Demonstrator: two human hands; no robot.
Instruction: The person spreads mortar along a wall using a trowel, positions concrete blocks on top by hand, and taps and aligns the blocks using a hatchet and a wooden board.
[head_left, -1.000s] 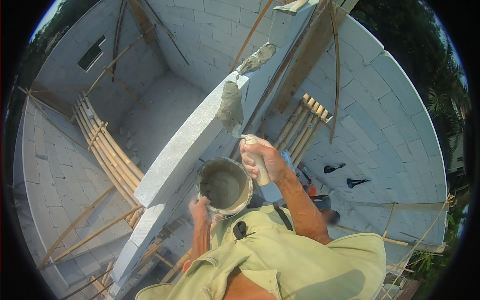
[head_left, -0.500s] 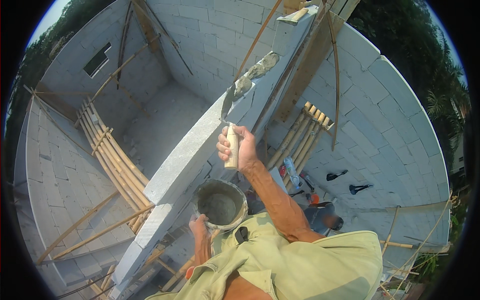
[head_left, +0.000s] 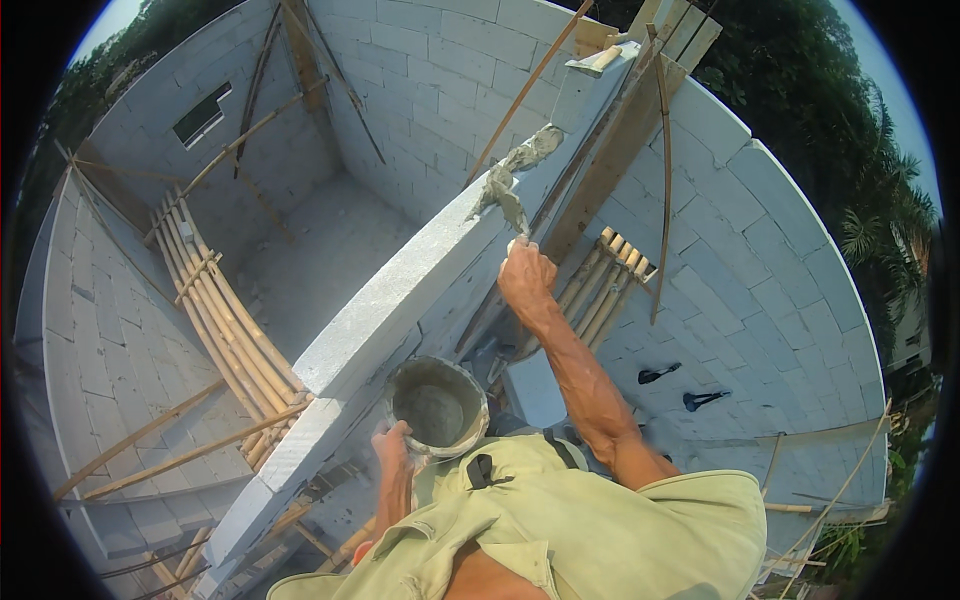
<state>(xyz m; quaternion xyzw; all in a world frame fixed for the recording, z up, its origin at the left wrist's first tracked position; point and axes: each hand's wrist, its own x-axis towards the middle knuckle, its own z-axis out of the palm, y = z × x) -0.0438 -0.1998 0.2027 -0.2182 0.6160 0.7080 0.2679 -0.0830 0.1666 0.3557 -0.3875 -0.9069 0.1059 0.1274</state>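
Observation:
My right hand [head_left: 528, 275], with its arm stretched forward, is closed round the handle of a trowel [head_left: 511, 205]. The trowel's mortar-smeared blade is tilted at the side of the wall, against the end of the wet grey mortar [head_left: 534, 150]. That mortar lies in lumps along the top edge of a light grey block wall [head_left: 395, 285]. Close to my body, my left hand [head_left: 391, 442] grips the left side of a round bucket [head_left: 478, 402]. Grey mortar shows inside the bucket, and its rim is crusted.
Bundled bamboo poles [head_left: 225, 310] cross the enclosed space on the left; more poles [head_left: 605, 285] lie right of the wall. A wooden board [head_left: 610, 160] rises beside the far wall end, where a tool with a pale handle [head_left: 606, 58] rests. Two dark tools [head_left: 705, 400] are lower right.
My right hand has moved forward and right with the trowel, its blade turning from the wall's top to the side. The bucket stays in my left hand.

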